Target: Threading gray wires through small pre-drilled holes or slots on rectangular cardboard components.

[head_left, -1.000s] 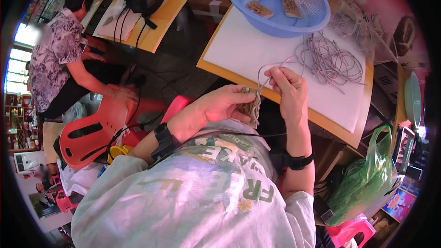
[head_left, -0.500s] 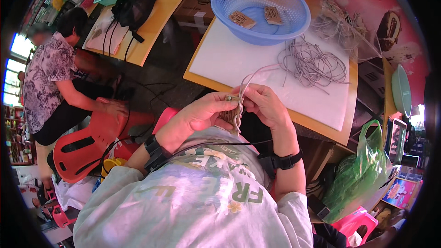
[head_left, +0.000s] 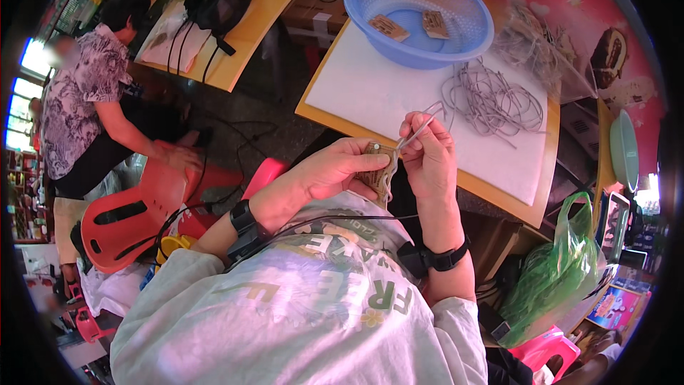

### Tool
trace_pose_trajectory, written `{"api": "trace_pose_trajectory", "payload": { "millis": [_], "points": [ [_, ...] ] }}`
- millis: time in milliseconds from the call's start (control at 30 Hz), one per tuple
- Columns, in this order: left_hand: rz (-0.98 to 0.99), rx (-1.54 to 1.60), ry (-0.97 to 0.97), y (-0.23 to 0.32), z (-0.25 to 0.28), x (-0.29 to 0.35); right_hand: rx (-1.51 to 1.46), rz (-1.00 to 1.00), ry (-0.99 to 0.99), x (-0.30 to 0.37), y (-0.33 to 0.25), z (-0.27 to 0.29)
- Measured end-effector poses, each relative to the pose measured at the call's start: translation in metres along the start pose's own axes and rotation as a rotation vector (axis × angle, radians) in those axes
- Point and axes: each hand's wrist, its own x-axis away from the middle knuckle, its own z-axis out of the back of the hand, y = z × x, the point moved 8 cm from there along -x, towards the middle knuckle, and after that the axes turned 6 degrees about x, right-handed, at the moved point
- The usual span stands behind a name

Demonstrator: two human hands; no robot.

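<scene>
My left hand [head_left: 342,165] grips a small flat brown piece [head_left: 375,158] with a carved or ridged face, thumb on top and fingers beneath. A pale grey cord [head_left: 390,178] runs along that piece's right side. My right hand [head_left: 432,153], just right of the piece, pinches the cord between thumb and fingers and holds it raised above the table's near edge. The loose cord pile [head_left: 491,100] lies tangled on a white board [head_left: 363,93]. Behind it, a blue perforated basket [head_left: 420,53] holds two similar brown pieces [head_left: 434,24].
The board lies on a wooden table [head_left: 335,120]. A clear bag of cord-like strands [head_left: 538,43] is at the back right. Nearby stand a green plastic bag [head_left: 552,278] and a red chair [head_left: 117,232], which a seated person [head_left: 96,100] touches. A black cable [head_left: 342,223] crosses my shirt.
My right hand has moved away from the brown piece, up and to the right, drawing the cord with it. The left hand keeps its hold, and the view has shifted slightly.
</scene>
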Motion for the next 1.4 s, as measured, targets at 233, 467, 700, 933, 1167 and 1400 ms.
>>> {"api": "trace_pose_trajectory", "payload": {
  "millis": [233, 467, 700, 933, 1167, 1400],
  "points": [
    [0.009, 0.109, -0.067, -0.002, -0.009, -0.001, 0.096, -0.037, -0.082, -0.007, -0.005, 0.002],
    [0.005, 0.169, -0.159, 0.0, -0.003, -0.003, 0.395, -0.102, -0.02, -0.004, -0.014, 0.003],
    [-0.088, 0.095, 0.008, 0.01, 0.009, -0.005, 0.661, -0.23, -0.13, -0.001, -0.004, 0.006],
    [-0.092, -0.188, 0.111, 0.017, 0.01, -0.001, 0.792, -0.256, -0.197, -0.003, 0.004, 0.01],
    [-0.046, -0.238, 0.089, 0.016, 0.013, -0.003, 0.978, -0.145, -0.199, -0.003, -0.011, 0.011],
    [0.044, -0.211, 0.051, 0.008, 0.024, 0.003, 0.96, -0.26, -0.304, 0.0, -0.007, 0.01]
  ]
}}
